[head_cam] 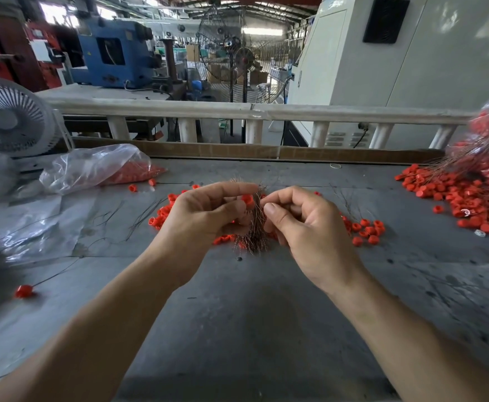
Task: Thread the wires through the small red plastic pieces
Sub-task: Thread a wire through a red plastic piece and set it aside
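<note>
Head view looks down on a grey worktable (pixel 237 329) with both bare forearms reaching in over it. Taking the bundle of thin coppery wires (pixel 253 227) as the landmark: it stands roughly upright above the middle of the table, its ends fanning out above and below the hands. The left hand (pixel 205 216) is just left of the bundle, fingers curled round it, and a small red plastic piece (pixel 248 199) sits pinched at its fingertips, touching the bundle's upper part. The right hand (pixel 301 224) is just right of the bundle, its thumb and forefinger pinched together at the wires; whether a single wire is between them is too fine to tell.

Under and around the bundle, loose red pieces (pixel 366 229) lie scattered on the table, to its left and right. Far to the right of the bundle is a large heap of red pieces with wires already in them (pixel 469 195), spilling from a clear bag. Left and behind the bundle lies a clear plastic bag (pixel 92 166) holding more red pieces. Well to its lower left, one red piece on a wire (pixel 23 291) lies alone. A white desk fan (pixel 8 117) stands far left, behind the bag.
</note>
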Motion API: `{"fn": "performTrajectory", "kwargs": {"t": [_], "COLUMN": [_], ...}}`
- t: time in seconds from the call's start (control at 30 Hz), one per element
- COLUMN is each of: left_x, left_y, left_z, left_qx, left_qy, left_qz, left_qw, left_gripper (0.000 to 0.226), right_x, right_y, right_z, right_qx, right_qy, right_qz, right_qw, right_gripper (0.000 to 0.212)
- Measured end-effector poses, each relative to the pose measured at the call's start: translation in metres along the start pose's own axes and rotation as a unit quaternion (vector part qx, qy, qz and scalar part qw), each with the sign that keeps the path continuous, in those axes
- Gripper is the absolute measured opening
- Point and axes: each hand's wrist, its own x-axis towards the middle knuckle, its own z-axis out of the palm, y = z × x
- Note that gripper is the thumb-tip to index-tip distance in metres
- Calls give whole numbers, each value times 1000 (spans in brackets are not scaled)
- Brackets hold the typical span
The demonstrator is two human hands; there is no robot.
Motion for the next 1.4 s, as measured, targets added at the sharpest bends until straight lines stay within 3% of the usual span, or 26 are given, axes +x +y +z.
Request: {"fn": "performTrajectory", "kwargs": {"t": [0.33,0.57,1.4], "left_x": [-3,-2,-3], "left_y": [1,0,5], "left_z": [3,1,7], "left_qx": [42,34,-34], "left_qy": [-27,10,20], "left_qz": [1,0,-38], "left_qw": [999,999,999], "left_gripper": [26,25,22], "right_x": [-1,-1,-2], "right_y": [1,1,4], "right_z": [0,0,0], "right_qx": [-21,-35,-27], "right_qy": [-3,9,9], "right_qz": [-31,-42,-27], "right_qw": [999,998,999], "right_gripper": [15,10,8]}}
